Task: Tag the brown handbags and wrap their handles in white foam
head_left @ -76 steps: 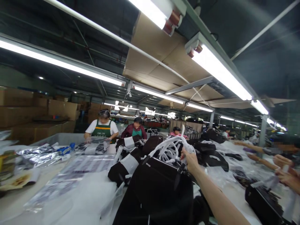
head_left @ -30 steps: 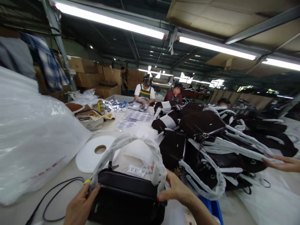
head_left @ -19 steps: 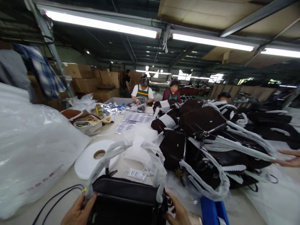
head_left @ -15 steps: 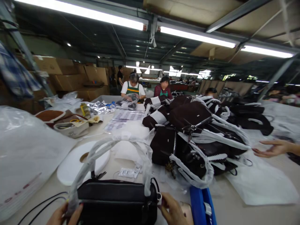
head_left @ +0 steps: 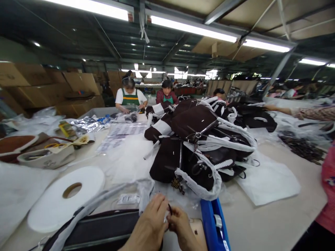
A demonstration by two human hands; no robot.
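Note:
A black handbag lies in front of me at the bottom, its handle wrapped in white. At the bag's right end my left hand is closed, fingertips meeting my right hand; what it grips is hidden. My right hand pinches a thin black cord that loops up between the two hands. A bit of shiny metal shows between the fingers. Just right of my right hand is a phone, partly covered, next to a blue tray.
A heap of dark bags with white-wrapped handles fills the middle of the table. A white tape roll lies left, below a beige pouch. Co-workers sit across, and a patterned sleeve reaches in from the right.
My left hand has moved from the bag's left side to its right end, beside my right hand. The view has turned right. The other person's hand has moved back across the table.

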